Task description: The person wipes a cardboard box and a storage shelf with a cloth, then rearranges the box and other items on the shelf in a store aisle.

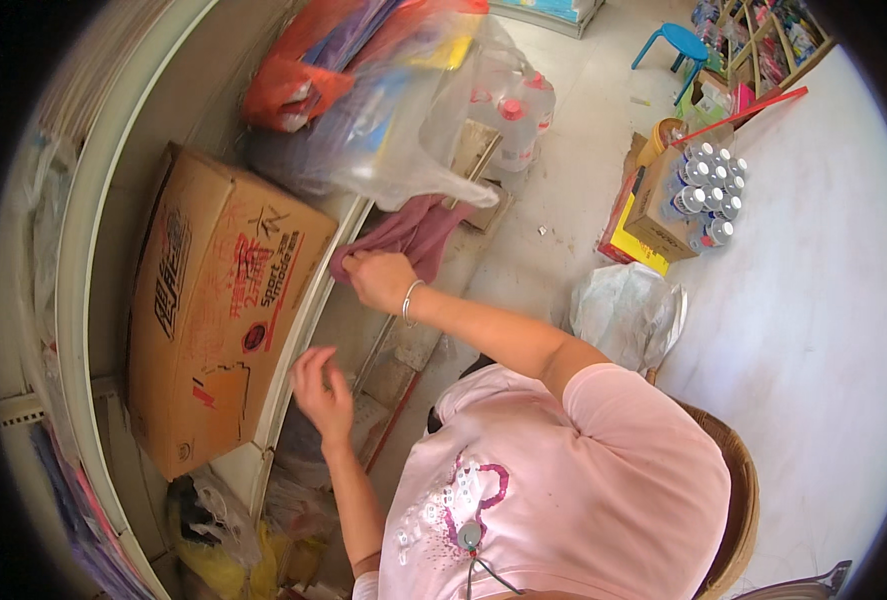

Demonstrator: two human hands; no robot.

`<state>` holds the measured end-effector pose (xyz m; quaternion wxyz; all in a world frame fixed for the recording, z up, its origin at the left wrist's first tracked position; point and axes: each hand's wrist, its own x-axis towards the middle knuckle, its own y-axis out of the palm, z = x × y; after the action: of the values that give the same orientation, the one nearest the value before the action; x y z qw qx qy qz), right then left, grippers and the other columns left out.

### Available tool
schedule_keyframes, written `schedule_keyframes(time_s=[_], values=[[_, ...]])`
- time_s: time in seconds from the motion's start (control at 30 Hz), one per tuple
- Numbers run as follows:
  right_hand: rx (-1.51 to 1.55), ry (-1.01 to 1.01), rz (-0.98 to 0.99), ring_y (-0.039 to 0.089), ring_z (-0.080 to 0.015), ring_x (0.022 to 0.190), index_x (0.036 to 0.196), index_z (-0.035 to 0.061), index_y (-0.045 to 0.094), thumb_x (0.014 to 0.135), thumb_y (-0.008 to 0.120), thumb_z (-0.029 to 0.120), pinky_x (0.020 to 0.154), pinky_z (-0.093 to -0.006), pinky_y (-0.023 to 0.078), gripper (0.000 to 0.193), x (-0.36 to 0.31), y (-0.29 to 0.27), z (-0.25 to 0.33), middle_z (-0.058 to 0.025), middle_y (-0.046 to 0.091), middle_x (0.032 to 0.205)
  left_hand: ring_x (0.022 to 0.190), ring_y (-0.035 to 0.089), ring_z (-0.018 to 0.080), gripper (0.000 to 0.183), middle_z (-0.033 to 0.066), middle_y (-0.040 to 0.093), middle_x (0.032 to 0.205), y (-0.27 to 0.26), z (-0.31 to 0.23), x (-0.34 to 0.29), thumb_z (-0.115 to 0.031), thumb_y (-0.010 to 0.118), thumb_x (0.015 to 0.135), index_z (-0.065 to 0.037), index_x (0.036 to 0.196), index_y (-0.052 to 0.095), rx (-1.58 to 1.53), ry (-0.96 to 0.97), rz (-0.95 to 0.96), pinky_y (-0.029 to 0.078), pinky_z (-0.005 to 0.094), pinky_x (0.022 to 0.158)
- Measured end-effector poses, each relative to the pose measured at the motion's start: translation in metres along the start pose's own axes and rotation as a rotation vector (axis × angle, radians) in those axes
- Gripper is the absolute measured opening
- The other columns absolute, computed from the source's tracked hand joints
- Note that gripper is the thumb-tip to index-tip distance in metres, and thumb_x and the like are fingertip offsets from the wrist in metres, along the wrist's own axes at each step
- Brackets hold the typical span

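My right hand (379, 281), with a bracelet on its wrist, is closed on a dusky pink cloth (415, 238) at the front edge of a metal shelf (315, 325). Part of the cloth hangs beyond my fingers, beneath the handle of a clear plastic bag. Lower down, my left hand (322, 392) is raised near the same edge, its fingers apart and holding nothing. Beside both hands a large brown cardboard box (225, 310) with red and black print sits on the shelf. Above the cloth lies the clear plastic bag (388, 135) with blue and yellow contents.
A red bag (298, 95) lies at the back of the shelf. Large clear jugs (511, 120) stand on the floor beyond. To the right are a carton of capped bottles (703, 195), a white plastic bag (625, 310) and a blue stool (681, 42). Yellow bags (228, 565) lie below the box.
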<state>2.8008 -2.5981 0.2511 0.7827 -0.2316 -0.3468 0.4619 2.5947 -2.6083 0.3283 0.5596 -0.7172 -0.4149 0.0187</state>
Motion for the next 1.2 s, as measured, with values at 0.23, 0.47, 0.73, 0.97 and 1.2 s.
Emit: schedule_keyframes(time_s=[0.23, 0.47, 0.73, 0.97, 1.2], values=[[0.213, -0.025, 0.161, 0.061, -0.0287, 0.093, 0.101, 0.0107, 0.055, 0.086, 0.05, 0.023, 0.075, -0.0402, 0.05, 0.02, -0.004, 0.014, 0.0, -0.0101, 0.061, 0.101, 0.101, 0.054, 0.0323, 0.024, 0.0102, 0.059, 0.109, 0.05, -0.074, 0.082, 0.0, 0.057, 0.08, -0.005, 0.103, 0.063, -0.21, 0.171, 0.198, 0.043, 0.0407, 0.087], [0.876, 0.088, 0.142, 0.062, -0.0242, 0.092, 0.102, 0.0076, 0.062, 0.081, 0.062, 0.02, 0.079, -0.0363, 0.05, 0.025, -0.04, 0.015, -0.038, -0.0079, 0.065, 0.101, 0.096, 0.059, 0.0303, 0.015, 0.0103, 0.064, 0.103, 0.056, -0.054, 0.076, 0.0, 0.058, 0.081, -0.005, 0.094, 0.065, -0.429, 0.18, 0.329, 0.045, 0.0365, 0.084], [0.729, 0.15, -0.044, 0.055, -0.0399, 0.084, 0.091, 0.0032, 0.055, 0.073, 0.064, 0.013, 0.07, -0.0413, 0.046, 0.023, -0.069, 0.031, -0.026, -0.0178, 0.058, 0.085, 0.094, 0.059, 0.0288, 0.015, 0.0083, 0.064, 0.103, 0.062, -0.029, 0.054, 0.001, 0.057, 0.083, -0.006, 0.092, 0.066, -0.577, 0.152, 0.311, 0.044, 0.0353, 0.084], [0.542, 0.356, -0.144, 0.053, -0.0407, 0.082, 0.084, 0.0019, 0.048, 0.078, 0.059, 0.017, 0.069, -0.0444, 0.042, 0.019, -0.041, 0.011, -0.03, -0.0203, 0.055, 0.083, 0.093, 0.058, 0.0293, 0.018, 0.0067, 0.063, 0.101, 0.056, -0.018, 0.088, 0.0, 0.057, 0.079, -0.007, 0.093, 0.066, -0.457, 0.228, 0.264, 0.045, 0.0382, 0.082], [0.659, 0.583, -0.167, 0.057, -0.0225, 0.074, 0.096, 0.0022, 0.06, 0.091, 0.051, 0.021, 0.068, -0.0344, 0.045, 0.021, -0.031, -0.019, -0.082, -0.0138, 0.061, 0.083, 0.093, 0.058, 0.029, 0.018, 0.008, 0.063, 0.102, 0.078, -0.05, 0.119, 0.0, 0.057, 0.08, -0.007, 0.094, 0.066, -0.424, 0.309, 0.303, 0.045, 0.0384, 0.082]])
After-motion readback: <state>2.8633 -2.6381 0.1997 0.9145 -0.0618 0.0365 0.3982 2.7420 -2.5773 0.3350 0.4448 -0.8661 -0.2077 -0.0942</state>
